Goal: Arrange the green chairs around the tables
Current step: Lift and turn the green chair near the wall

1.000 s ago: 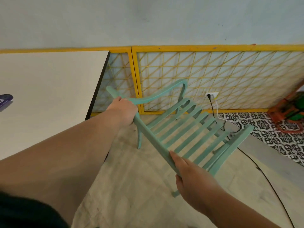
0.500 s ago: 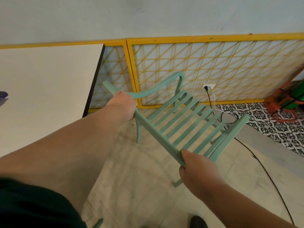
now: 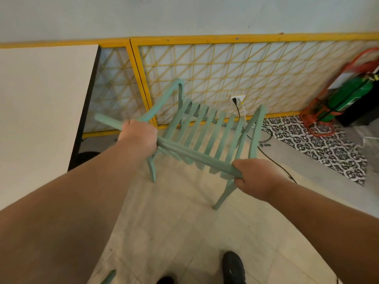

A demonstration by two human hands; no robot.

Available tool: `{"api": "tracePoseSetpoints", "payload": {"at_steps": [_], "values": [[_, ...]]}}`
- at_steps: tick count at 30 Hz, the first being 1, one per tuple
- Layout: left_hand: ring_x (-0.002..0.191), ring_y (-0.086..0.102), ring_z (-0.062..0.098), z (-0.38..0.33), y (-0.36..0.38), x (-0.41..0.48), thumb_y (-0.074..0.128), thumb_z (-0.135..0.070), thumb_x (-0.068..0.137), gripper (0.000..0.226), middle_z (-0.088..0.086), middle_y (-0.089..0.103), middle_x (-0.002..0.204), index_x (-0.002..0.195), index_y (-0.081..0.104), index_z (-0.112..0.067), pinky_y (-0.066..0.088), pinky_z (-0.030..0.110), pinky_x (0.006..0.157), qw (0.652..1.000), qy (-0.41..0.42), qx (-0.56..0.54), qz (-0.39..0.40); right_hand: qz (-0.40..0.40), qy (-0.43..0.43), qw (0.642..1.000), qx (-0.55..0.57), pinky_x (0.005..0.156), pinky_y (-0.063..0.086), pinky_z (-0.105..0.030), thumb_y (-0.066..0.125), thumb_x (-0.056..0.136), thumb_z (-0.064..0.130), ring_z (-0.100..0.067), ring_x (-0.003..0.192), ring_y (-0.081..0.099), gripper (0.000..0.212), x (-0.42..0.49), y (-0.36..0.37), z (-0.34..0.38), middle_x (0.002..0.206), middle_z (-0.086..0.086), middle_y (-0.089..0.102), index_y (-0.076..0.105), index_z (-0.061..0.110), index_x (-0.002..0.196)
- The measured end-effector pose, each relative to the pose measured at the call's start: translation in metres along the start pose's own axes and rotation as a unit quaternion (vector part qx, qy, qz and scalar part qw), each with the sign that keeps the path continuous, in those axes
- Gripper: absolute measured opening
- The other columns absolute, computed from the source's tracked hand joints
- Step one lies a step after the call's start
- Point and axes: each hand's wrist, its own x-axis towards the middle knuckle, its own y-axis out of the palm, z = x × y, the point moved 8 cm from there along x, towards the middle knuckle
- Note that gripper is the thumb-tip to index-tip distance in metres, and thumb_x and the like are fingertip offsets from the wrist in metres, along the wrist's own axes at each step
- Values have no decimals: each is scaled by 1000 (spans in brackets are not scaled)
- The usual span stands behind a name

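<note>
A green slatted chair point(image 3: 202, 128) with armrests is in front of me, facing the yellow lattice wall. My left hand point(image 3: 138, 137) is closed around the left end of its top back rail. My right hand point(image 3: 255, 177) grips the right end of the same rail. The chair's rear legs hang just above or at the tiled floor; I cannot tell which. The white table point(image 3: 41, 111) with a dark edge lies to the left, its right edge close to the chair's left armrest.
A yellow-framed lattice panel point(image 3: 225, 64) runs along the wall behind the chair. A black cable point(image 3: 272, 158) leads from a wall socket across the floor. A red and green machine point(image 3: 346, 99) stands at right on patterned tiles. My dark shoe point(image 3: 232, 267) is below.
The chair has swung round so its back rail lies more level across me. My right hand has slid to the rail's right end, and the view has tilted down to show my shoes.
</note>
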Motion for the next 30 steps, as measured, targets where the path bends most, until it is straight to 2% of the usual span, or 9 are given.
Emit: {"api": "tracePoseSetpoints", "payload": {"at_steps": [6, 8, 10, 12, 14, 16, 20, 23, 30], "values": [[93, 54, 26, 0, -5, -9, 55, -51, 84, 30, -3, 55, 86, 95, 67, -25, 38, 48, 100, 1000, 17, -17, 14, 5, 8, 1000, 5, 67, 45, -32, 52, 91, 41, -20, 83, 62, 15, 6, 4, -11, 84, 7, 60, 54, 29, 99], [109, 53, 26, 0, -9, -7, 48, -76, 73, 57, -2, 62, 102, 97, 69, -29, 25, 61, 111, 998, 60, 14, 23, -28, 33, 999, -3, 84, 46, -37, 55, 84, 63, -20, 106, 61, 45, 4, 2, -12, 105, 12, 63, 55, 33, 117], [145, 32, 30, -2, -11, -2, 41, -89, 63, 88, 1, 52, 143, 126, 64, -32, 1, 70, 116, 994, 102, 39, 12, -76, 66, 995, 9, 110, 38, -45, 48, 67, 92, -23, 136, 45, 99, -3, -8, -5, 140, 10, 53, 39, 33, 146], [149, 30, 28, -4, -10, 1, 41, -87, 66, 86, -1, 47, 151, 134, 59, -39, 11, 63, 119, 993, 117, 7, 14, -112, 61, 990, 51, 120, 27, -48, 41, 60, 101, -24, 147, 31, 120, -10, -19, 20, 155, 7, 40, 26, 32, 156], [122, 58, 23, -8, -11, 1, 44, -77, 73, 51, -7, 64, 112, 95, 67, -36, 43, 46, 101, 991, 128, -25, 1, -133, 25, 986, 97, 122, 24, -48, 44, 65, 98, -24, 149, 27, 116, -4, -28, 54, 157, 5, 38, 24, 30, 157], [94, 64, 21, -10, -14, 1, 45, -70, 75, 39, -11, 59, 83, 69, 52, -32, 42, 36, 78, 990, 135, -21, -30, -144, 5, 983, 110, 120, 26, -48, 46, 71, 94, -26, 148, 29, 109, 11, -34, 83, 155, 3, 40, 27, 29, 156], [77, 61, 18, -7, -12, 6, 43, -62, 72, 36, -11, 60, 75, 71, 59, -30, 40, 36, 69, 990, 129, -14, -51, -96, 11, 990, 98, 92, 50, -46, 47, 87, 80, -29, 114, 59, 68, 53, -30, 109, 115, 2, 63, 50, 25, 127], [70, 62, 17, -6, -4, 9, 44, -61, 70, 40, -9, 63, 70, 72, 66, -28, 50, 32, 64, 992, 115, -45, -25, -85, 16, 990, 108, 59, 44, -35, 45, 99, 64, -24, 72, 58, 39, 70, -19, 107, 76, 5, 55, 48, 27, 89], [66, 63, 17, -19, -12, -4, 47, -59, 79, 42, -7, 64, 69, 73, 68, -23, 49, 29, 56, 995, 97, -27, 1, -100, -2, 992, 83, 55, 41, -34, 44, 103, 48, -16, 59, 49, 35, 63, -20, 92, 72, 5, 54, 38, 28, 75]]}}
